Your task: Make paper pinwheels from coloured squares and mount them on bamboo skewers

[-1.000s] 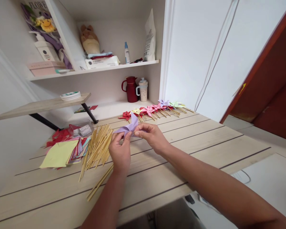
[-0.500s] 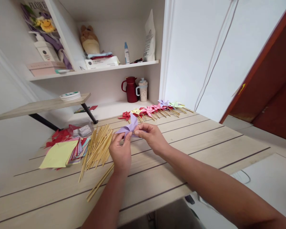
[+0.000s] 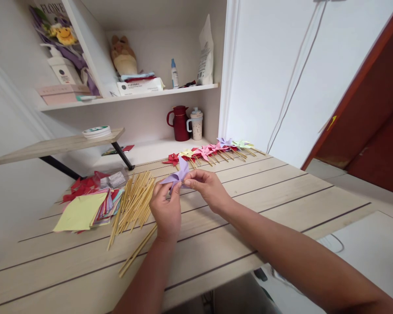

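A purple paper pinwheel [image 3: 178, 173] is held just above the wooden table [image 3: 281, 192] by both hands. My left hand [image 3: 166, 208] pinches its lower edge from below. My right hand [image 3: 208, 186] pinches its centre from the right. A pile of wooden sticks [image 3: 134, 200] lies directly left of my left hand. Further left sits a stack of coloured paper squares [image 3: 85, 208] with a yellow sheet on top.
A row of finished pinwheels on sticks [image 3: 212, 150] lies along the table's far edge. A red jug [image 3: 179, 123] and a spotted cup [image 3: 196, 123] stand on the low shelf behind. A small wooden side shelf [image 3: 59, 144] juts out at the left.
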Tool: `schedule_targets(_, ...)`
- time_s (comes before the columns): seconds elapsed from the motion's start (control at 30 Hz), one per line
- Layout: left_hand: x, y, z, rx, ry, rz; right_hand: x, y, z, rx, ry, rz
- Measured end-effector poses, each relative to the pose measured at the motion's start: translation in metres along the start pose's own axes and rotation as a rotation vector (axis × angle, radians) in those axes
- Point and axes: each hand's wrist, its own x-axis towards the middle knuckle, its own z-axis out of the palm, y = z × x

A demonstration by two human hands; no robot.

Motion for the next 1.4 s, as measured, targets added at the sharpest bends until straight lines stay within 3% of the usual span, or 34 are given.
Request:
schedule_targets(0.5,-0.001,-0.004,0.006,0.03,0.106,0.079,-0.002,0.011,0.013,0.141,0.14,-0.092)
schedule_targets(0.97,-0.002,-0.006,0.007,0.068,0.111,0.136,-0.001,0.01,0.013,0.176,0.092,-0.022)
schedule_targets(1.4,-0.003,-0.005,0.007,0.079,0.11,0.147,-0.002,0.011,0.012,0.067,0.111,-0.073)
